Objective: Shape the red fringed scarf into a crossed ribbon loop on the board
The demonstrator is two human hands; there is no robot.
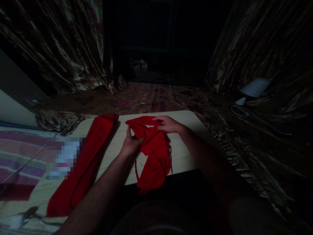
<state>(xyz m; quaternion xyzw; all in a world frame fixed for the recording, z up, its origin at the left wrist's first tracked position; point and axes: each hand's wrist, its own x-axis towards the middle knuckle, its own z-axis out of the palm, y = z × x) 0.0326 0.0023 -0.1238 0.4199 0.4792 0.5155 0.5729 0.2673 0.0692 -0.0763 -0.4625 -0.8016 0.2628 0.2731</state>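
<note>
A red scarf (153, 143) with fringed ends lies bunched on a light wooden table (186, 156), its fringe hanging over the near edge. My left hand (132, 142) grips the scarf's left side, thumb on top and fingers at the fold. On the upper right, my right hand (167, 124) holds another part of the same cloth between thumb and fingers. The scarf forms a loop between both hands. To the left, a long folded red cloth (83, 166) stretches across the table, apart from the scarf.
A blurred-out printed packet (65, 158) lies at the table's left. Beyond it is a striped bedcover (22, 153). A small white lamp (255, 87) with a cable (241, 111) stands at the right on patterned fabric. Patterned curtains (80, 49) hang behind; the room is dim.
</note>
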